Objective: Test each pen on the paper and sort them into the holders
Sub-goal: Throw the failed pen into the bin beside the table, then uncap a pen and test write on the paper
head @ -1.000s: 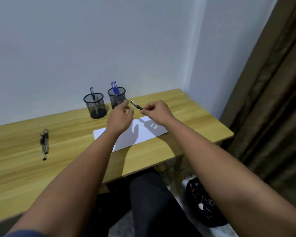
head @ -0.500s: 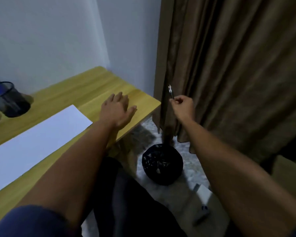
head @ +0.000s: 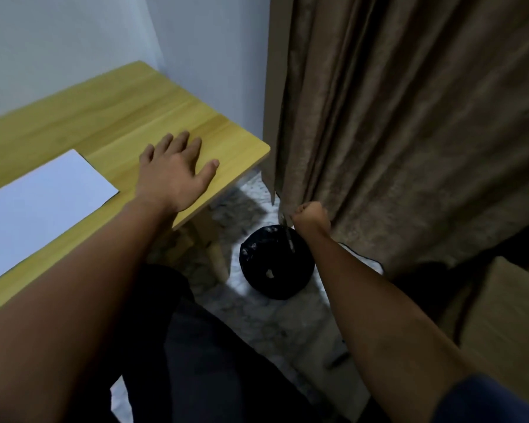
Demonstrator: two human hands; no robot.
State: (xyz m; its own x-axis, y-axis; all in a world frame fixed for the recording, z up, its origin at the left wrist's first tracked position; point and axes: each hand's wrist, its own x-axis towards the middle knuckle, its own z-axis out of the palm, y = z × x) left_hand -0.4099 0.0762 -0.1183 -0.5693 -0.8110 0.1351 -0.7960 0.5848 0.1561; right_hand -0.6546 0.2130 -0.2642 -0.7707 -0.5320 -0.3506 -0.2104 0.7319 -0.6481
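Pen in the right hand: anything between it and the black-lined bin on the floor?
Nothing visible. The right hand grips the pen, which hangs tip-down directly over the open bin. The table edge and its leg lie to the left, the curtain behind; neither crosses the drop path.

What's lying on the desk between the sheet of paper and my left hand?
Nothing: in the head view only bare desk wood separates the paper corner from the left hand.
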